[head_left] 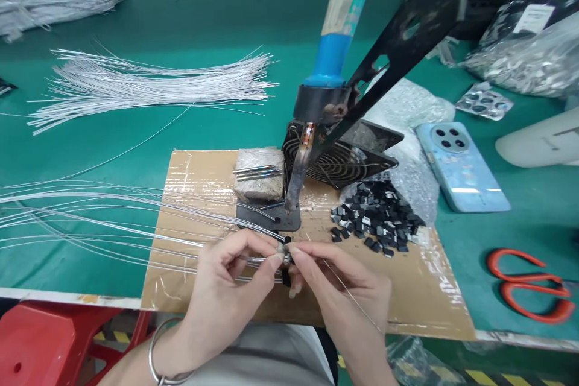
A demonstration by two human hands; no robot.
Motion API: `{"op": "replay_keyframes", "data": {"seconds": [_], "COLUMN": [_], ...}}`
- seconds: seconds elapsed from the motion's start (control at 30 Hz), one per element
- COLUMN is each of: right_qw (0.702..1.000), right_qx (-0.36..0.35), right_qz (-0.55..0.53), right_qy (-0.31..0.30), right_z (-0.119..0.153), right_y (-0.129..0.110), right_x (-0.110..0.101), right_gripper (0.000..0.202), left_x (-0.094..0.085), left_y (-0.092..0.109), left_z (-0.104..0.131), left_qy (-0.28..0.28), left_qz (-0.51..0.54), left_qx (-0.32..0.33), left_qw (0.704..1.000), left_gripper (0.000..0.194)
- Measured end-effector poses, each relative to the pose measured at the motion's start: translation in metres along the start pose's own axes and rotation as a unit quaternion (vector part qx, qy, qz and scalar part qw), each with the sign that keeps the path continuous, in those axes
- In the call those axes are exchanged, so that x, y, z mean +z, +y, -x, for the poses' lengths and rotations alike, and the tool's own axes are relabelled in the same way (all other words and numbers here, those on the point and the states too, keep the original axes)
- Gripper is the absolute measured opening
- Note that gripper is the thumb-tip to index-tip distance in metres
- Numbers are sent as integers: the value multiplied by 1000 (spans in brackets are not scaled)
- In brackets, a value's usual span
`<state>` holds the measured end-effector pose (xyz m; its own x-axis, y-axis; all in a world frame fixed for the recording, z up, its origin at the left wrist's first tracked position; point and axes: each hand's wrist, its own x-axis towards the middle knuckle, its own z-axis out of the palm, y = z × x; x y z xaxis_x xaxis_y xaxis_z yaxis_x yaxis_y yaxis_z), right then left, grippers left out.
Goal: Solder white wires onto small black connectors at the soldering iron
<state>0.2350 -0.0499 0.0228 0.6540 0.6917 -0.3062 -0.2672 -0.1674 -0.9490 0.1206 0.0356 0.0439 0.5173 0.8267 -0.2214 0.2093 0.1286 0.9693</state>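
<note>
My left hand [230, 289] is closed, its thumb and forefinger pinching the end of a white wire. My right hand [344, 295] is closed too; its thumb and forefinger meet the left fingertips at a small piece, mostly hidden by them. A thin silvery wire [346, 289] runs through the right fingers and down across that hand. Long white wires [136, 198] come in from the left, some ending in small black connectors [286, 278] by my fingertips. Just above the hands, a blue-handled soldering iron [337, 42] points tip down in a black stand arm [407, 30].
Cardboard [190, 193] lies under the work. A black fan [335, 163] and a wrapped block [257, 184] stand behind the iron tip. Loose black connectors [384, 214] are heaped at right, near a phone [461, 169] and red-handled scissors [529, 283]. A wire bundle [158, 84] lies far left.
</note>
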Motion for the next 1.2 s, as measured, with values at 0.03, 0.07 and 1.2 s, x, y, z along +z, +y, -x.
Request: {"op": "replay_keyframes", "data": {"seconds": [0.03,0.07,1.2], "right_qw": [1000,1000,979], "right_qx": [1,2,-101], "right_qz": [-1,-2,176], "right_qy": [0,0,-13], "right_z": [0,0,5], "right_y": [-1,-1,0], "right_x": [0,0,-23], "right_gripper": [5,5,17], "left_x": [0,0,1], "left_y": [1,1,-2], "left_z": [0,0,-8], "left_qy": [0,1,12], "left_qz": [-3,-4,-45], "left_qx": [-2,-3,-31], "left_qw": [1000,1000,998], "left_gripper": [11,11,12]}}
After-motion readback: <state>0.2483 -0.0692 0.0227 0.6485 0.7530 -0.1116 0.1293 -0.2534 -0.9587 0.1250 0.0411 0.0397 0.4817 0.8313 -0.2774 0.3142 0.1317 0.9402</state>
